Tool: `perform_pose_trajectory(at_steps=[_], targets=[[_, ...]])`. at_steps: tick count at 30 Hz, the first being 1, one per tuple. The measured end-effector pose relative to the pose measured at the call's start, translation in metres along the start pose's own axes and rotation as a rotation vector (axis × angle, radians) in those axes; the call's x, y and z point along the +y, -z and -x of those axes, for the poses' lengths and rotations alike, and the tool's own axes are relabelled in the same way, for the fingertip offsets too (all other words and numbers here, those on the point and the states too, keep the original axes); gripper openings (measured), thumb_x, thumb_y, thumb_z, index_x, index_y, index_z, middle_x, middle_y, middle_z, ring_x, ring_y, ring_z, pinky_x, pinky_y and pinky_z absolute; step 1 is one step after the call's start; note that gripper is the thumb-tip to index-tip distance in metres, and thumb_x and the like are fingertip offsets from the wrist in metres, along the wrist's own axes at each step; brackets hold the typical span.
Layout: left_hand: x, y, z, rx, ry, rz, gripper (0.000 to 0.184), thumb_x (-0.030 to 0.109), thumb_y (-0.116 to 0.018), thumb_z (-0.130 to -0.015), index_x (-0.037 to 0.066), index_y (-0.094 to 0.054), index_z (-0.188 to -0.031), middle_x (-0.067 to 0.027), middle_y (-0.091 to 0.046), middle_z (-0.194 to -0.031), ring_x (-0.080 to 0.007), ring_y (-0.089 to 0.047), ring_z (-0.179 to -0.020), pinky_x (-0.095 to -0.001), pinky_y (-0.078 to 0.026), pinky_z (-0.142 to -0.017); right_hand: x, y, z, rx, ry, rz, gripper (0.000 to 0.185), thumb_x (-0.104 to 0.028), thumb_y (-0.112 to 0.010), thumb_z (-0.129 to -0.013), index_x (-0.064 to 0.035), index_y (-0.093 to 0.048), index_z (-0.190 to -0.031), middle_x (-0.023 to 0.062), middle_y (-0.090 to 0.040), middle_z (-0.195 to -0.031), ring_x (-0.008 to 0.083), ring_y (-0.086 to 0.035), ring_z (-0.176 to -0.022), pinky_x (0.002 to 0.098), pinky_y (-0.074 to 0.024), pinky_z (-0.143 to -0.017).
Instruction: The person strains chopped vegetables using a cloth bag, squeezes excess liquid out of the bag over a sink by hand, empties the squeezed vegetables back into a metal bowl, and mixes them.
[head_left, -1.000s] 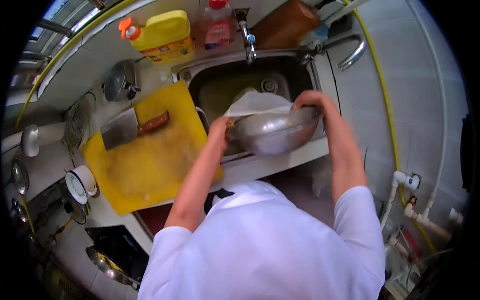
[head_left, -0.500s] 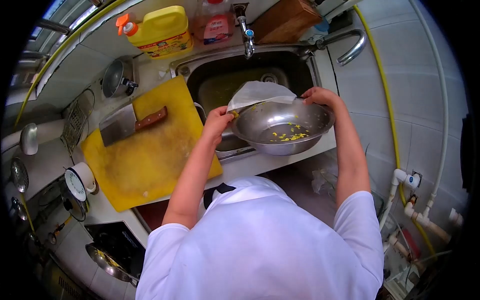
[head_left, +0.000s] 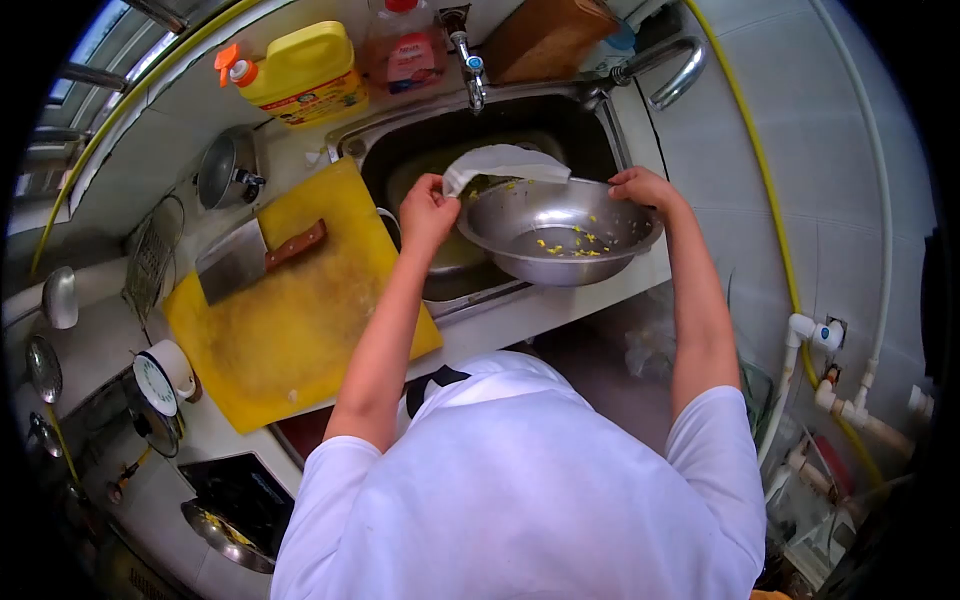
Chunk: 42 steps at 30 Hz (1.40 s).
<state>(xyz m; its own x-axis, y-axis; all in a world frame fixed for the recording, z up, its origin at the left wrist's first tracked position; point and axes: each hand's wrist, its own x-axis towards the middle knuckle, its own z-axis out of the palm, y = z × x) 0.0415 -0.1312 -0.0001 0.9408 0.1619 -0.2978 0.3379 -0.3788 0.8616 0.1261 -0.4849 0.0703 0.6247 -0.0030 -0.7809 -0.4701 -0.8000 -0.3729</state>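
Observation:
My left hand (head_left: 428, 212) pinches the left end of a thin white sheet (head_left: 508, 162); I cannot make out whether it is cloth or plastic. The sheet arches over the far rim of a metal bowl (head_left: 545, 268). Small yellow bits (head_left: 580, 243) are scattered over the bowl's bottom, and a few cling to its inner wall. At the bowl's right rim, my right hand (head_left: 645, 190) is closed on the edge, thumb and fingers partly hidden. The bowl is held above the near side of the sink (head_left: 445, 300), tilted a little.
Left of the sink lies a yellow cutting board (head_left: 320, 340) with a cleaver (head_left: 235, 262) on it. A faucet (head_left: 474, 70) and a yellow jug (head_left: 315, 75) stand behind. At the lower left, a pan (head_left: 215, 530) with yellow food sits by a black cooktop (head_left: 245, 490).
The left hand has lifted off the bowl's left rim and moved up with the sheet's end. The sheet now curls higher above the bowl. The right hand keeps its hold on the rim.

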Motion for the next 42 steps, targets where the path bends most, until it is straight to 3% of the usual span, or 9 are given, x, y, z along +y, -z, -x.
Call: perform_pose_trajectory(at_steps=[7, 13, 15, 17, 21, 24, 26, 32, 42], targets=[[-0.012, 0.008, 0.01, -0.12, -0.011, -0.043, 0.04, 0.016, -0.064, -0.07, 0.004, -0.059, -0.107, -0.0062, -0.058, -0.064, -0.0177, -0.057, -0.057, -0.0311, -0.047, -0.059, 0.017, -0.004, 0.022, 0.055, 0.022, 0.049, 0.043, -0.017, -0.07, -0.073, 0.0029, -0.059, -0.11, 0.0112, -0.064, -0.099, 0.019, -0.059, -0.091, 0.0308, -0.0449, -0.082], [-0.015, 0.012, 0.01, -0.115, -0.087, -0.23, 0.042, 0.019, -0.067, -0.07, 0.005, -0.058, -0.108, -0.0088, -0.061, -0.066, -0.0239, -0.061, -0.062, -0.0349, -0.048, -0.061, 0.033, -0.007, 0.054, -0.064, 0.168, -0.231, 0.04, -0.012, -0.067, -0.078, 0.0047, -0.057, -0.113, 0.0096, -0.064, -0.102, 0.0152, -0.058, -0.093, 0.0288, -0.0455, -0.084], [-0.012, 0.017, 0.011, -0.223, -0.006, -0.304, 0.043, 0.023, -0.067, -0.067, 0.008, -0.06, -0.107, -0.0128, -0.065, -0.078, -0.031, -0.063, -0.079, -0.0409, -0.049, -0.07, 0.032, -0.006, 0.067, -0.161, 0.245, -0.471, 0.041, -0.012, -0.066, -0.08, 0.0046, -0.055, -0.116, 0.0079, -0.063, -0.102, 0.0123, -0.058, -0.094, 0.0265, -0.0455, -0.083], [-0.005, 0.027, 0.016, -0.289, -0.053, -0.38, 0.043, 0.023, -0.069, -0.067, 0.008, -0.06, -0.107, -0.0129, -0.065, -0.082, -0.0307, -0.063, -0.082, -0.0409, -0.049, -0.071, 0.023, -0.007, 0.075, -0.142, 0.247, -0.524, 0.04, -0.011, -0.064, -0.082, 0.0041, -0.054, -0.117, 0.0067, -0.063, -0.101, 0.0111, -0.058, -0.092, 0.0246, -0.0455, -0.082], [0.012, 0.058, 0.002, -0.361, -0.206, -0.632, 0.045, 0.022, -0.072, -0.065, 0.009, -0.06, -0.106, -0.0134, -0.064, -0.096, -0.0302, -0.061, -0.09, -0.042, -0.048, -0.075, 0.017, -0.013, 0.054, 0.089, 0.334, -0.571, 0.039, -0.009, -0.063, -0.081, 0.0047, -0.054, -0.116, 0.0068, -0.064, -0.098, 0.0124, -0.059, -0.086, 0.0248, -0.0466, -0.078], [0.06, 0.072, -0.016, 0.076, -0.38, -0.393, 0.041, 0.018, -0.069, -0.072, 0.012, -0.058, -0.11, -0.01, -0.061, -0.092, -0.0308, -0.06, -0.085, -0.0414, -0.049, -0.071, 0.009, -0.025, 0.027, 0.258, 0.363, -0.571, 0.038, -0.009, -0.063, -0.08, 0.0054, -0.056, -0.114, 0.0073, -0.064, -0.096, 0.0137, -0.06, -0.082, 0.0256, -0.0474, -0.076], [0.099, 0.074, -0.026, 0.215, -0.618, -0.434, 0.038, 0.015, -0.067, -0.074, 0.014, -0.057, -0.111, -0.0086, -0.058, -0.087, -0.0296, -0.06, -0.082, -0.0393, -0.049, -0.068, 0.012, -0.035, 0.0, 0.432, 0.383, -0.499, 0.035, -0.012, -0.064, -0.079, 0.004, -0.059, -0.11, 0.0095, -0.066, -0.092, 0.0169, -0.062, -0.08, 0.0285, -0.0487, -0.075], [0.126, 0.044, -0.091, -0.088, -1.021, -0.721, 0.022, 0.02, -0.066, -0.076, 0.013, -0.064, -0.097, -0.0067, -0.058, -0.086, -0.0277, -0.061, -0.076, -0.0396, -0.05, -0.064, -0.013, -0.067, -0.028, 0.691, 0.362, -0.323, 0.032, -0.019, -0.065, -0.077, -0.0016, -0.063, -0.104, 0.0156, -0.067, -0.093, 0.0265, -0.065, -0.086, 0.0353, -0.0492, -0.077], [0.157, 0.018, -0.105, -0.102, -0.873, -0.768, 0.02, 0.028, -0.064, -0.077, 0.01, -0.068, -0.083, -0.0076, -0.061, -0.082, -0.0293, -0.061, -0.077, -0.0418, -0.049, -0.067, -0.042, -0.096, -0.015, 0.883, 0.326, -0.203, 0.036, -0.021, -0.065, -0.077, -0.0021, -0.061, -0.107, 0.0186, -0.065, -0.096, 0.0317, -0.063, -0.09, 0.0377, -0.048, -0.081]])
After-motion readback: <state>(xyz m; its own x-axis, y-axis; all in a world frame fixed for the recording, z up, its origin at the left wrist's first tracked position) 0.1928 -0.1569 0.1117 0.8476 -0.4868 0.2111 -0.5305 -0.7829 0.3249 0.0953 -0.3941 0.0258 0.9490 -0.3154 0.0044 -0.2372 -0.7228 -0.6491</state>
